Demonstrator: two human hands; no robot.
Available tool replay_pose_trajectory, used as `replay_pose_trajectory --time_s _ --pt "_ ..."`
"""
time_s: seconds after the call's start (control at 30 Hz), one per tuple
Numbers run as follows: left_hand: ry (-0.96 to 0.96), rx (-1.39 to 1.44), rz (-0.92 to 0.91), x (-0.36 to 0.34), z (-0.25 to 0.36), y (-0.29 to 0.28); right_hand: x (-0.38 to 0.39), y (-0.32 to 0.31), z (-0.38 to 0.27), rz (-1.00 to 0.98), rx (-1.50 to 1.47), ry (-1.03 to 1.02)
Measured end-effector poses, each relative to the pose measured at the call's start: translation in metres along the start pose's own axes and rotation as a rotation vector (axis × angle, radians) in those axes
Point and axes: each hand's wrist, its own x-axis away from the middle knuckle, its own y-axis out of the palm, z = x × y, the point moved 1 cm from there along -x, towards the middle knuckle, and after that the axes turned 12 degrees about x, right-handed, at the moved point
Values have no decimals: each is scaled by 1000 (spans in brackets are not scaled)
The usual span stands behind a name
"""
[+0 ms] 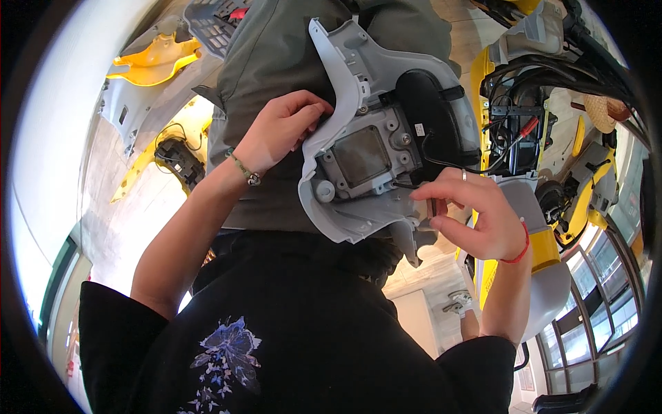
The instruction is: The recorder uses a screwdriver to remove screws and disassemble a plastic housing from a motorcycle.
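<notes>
A grey moulded plastic panel [329,138] lies across my lap, its inner side facing up. Fixed in it are a grey square housing [362,156] with a dark window, and a black rounded unit [422,103] with a small white label. My left hand [286,130] grips the panel's left edge, its fingertips partly hidden behind it. At the lower right of the panel, my right hand [479,210] has thumb and fingers closed around a thin black cable [405,185] that leads from the housing. The cable's end is mostly hidden by the fingers.
On the right stands a yellow and grey scooter body [514,114] with exposed black wiring [552,72] and a red-handled screwdriver [529,127]. Yellow body panels [160,61] and a black wired part [178,160] lie on the floor at left. A grey crate [210,26] stands at the far left.
</notes>
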Motion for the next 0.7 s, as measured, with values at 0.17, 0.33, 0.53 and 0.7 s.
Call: replay_pose_trajectory --time_s 0.17,0.33,0.53,0.7 --pt "-7 -7 -1 -1 0 0 -3 0 9 16 -19 -24" --pt "-17 -9 7 -1 2 2 -5 3 3 58 58 9" --pt "23 -2 6 -1 -1 1 -1 3 3 177 326 -162" --pt "-3 5 13 -3 -3 0 -4 4 -7 172 78 89"
